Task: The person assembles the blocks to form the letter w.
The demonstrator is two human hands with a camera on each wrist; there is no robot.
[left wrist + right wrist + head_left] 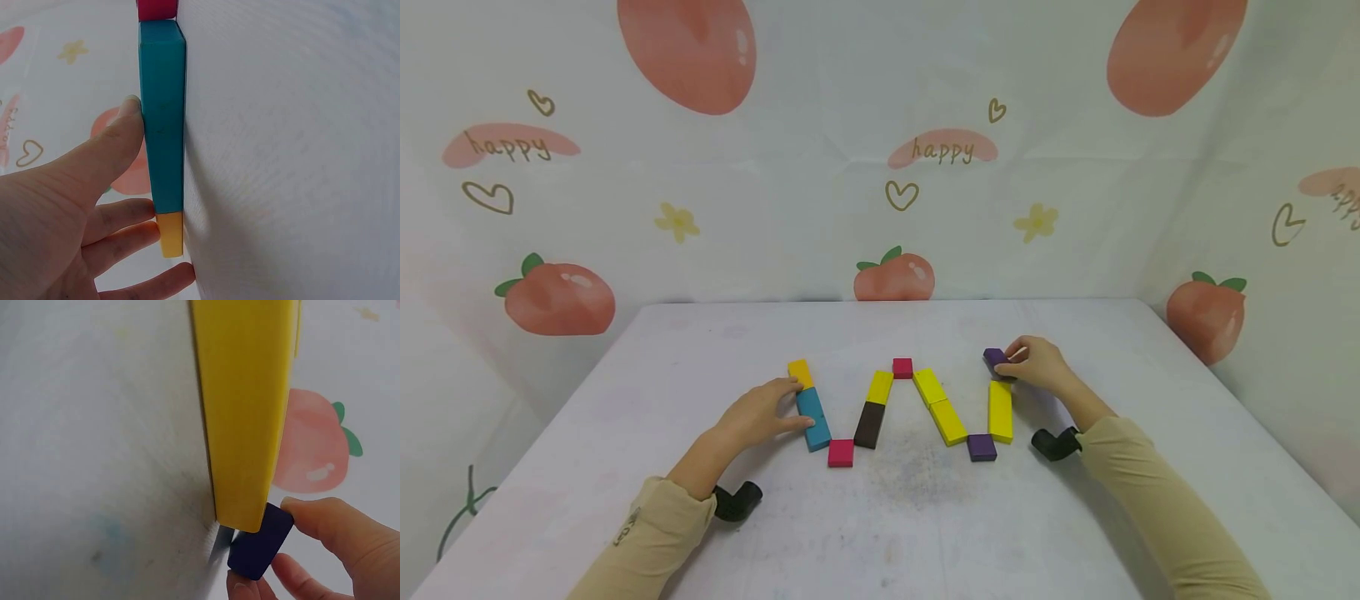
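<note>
A zigzag row of coloured wooden blocks lies on the table. At its left end, my left hand (760, 417) rests its straight fingers and thumb on a blue block (813, 418) and an orange block (801, 372) joined end to end. In the left wrist view the thumb touches the blue block's face. Over at the right end, my right hand (1037, 364) pinches a purple block (260, 544) between thumb and fingers. That block is tilted, right at the far end of a long yellow block (244, 425).
Between the hands lie a red block (841, 453), a dark brown block (870, 425), a shorter yellow block (881, 387), another red block (902, 368), two end-to-end yellow blocks (940, 407) and a purple square block (982, 447). A printed cloth (820, 167) hangs behind the table.
</note>
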